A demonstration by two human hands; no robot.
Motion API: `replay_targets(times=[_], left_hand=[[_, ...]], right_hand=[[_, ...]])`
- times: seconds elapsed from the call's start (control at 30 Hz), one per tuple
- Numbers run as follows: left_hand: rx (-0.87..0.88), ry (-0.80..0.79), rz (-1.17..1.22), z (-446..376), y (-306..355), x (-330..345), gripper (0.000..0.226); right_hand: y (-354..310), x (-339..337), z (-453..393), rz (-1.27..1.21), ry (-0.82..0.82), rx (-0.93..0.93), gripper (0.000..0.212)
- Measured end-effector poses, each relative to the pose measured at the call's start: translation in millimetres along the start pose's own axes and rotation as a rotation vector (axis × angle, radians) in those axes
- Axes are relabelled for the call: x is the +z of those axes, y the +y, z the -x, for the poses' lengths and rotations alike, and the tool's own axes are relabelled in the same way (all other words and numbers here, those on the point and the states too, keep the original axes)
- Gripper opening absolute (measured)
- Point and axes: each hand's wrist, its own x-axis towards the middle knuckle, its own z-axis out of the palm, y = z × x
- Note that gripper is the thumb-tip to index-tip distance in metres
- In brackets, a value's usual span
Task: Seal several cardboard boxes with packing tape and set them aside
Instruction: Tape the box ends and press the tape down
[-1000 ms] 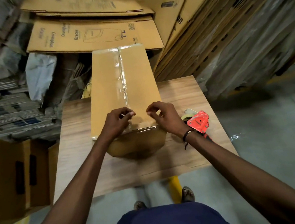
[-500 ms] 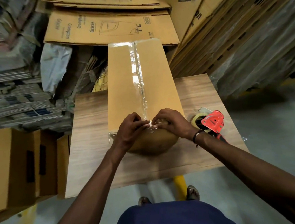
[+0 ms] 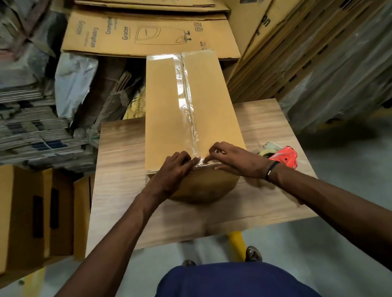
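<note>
The left hand [image 3: 175,168] and right hand [image 3: 232,158] sit side by side on the near top edge of the box [image 3: 166,117], fingers bent, fingertips pressing the end of the clear tape [image 3: 187,106] down where it folds over the edge; neither hand grips anything. The tape is glossy and wrinkled, one strip running the length of the centre seam. The box is smooth plain brown cardboard, long and rectangular, lying on the wood-grain table [image 3: 122,190] with its far end overhanging. One red tape dispenser [image 3: 284,157] lies on the table just right of the right wrist, which wears a dark band. Flattened printed cartons [image 3: 147,31] are stacked beyond. Half a second ago both hands curled lower over the box's near face; now they are higher, on the top edge.
</note>
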Motion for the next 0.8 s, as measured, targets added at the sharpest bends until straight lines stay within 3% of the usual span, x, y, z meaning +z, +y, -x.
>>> replay_targets(times=[0.1,0.2,0.43,0.7,0.8], left_hand=[[-0.182,-0.043,0.162,-2.0,9.7,-4.9,0.06],[-0.314,-0.004,0.135,-18.2,25.4,-6.5,0.038],[-0.181,-0.135,-0.024,-9.7,6.0,-24.6,0.037],[-0.284,-0.148,-0.125,41.6,-27.0,-65.6,0.05],[-0.32,-0.194,-0.044,44.5,-29.1,-68.8,0.054]], right_hand=[[-0.6,-4.5,-8.4,-0.023,-0.059,0.04,0.038],[-5.0,-4.1,-21.8,0.071,-0.065,0.142,0.052],[5.2,-11.4,-17.1,0.158,-0.089,0.108,0.05],[11.0,-28.8,3.2,0.199,-0.116,0.091,0.05],[17.9,-36.5,9.1,0.197,-0.162,0.077,0.053]])
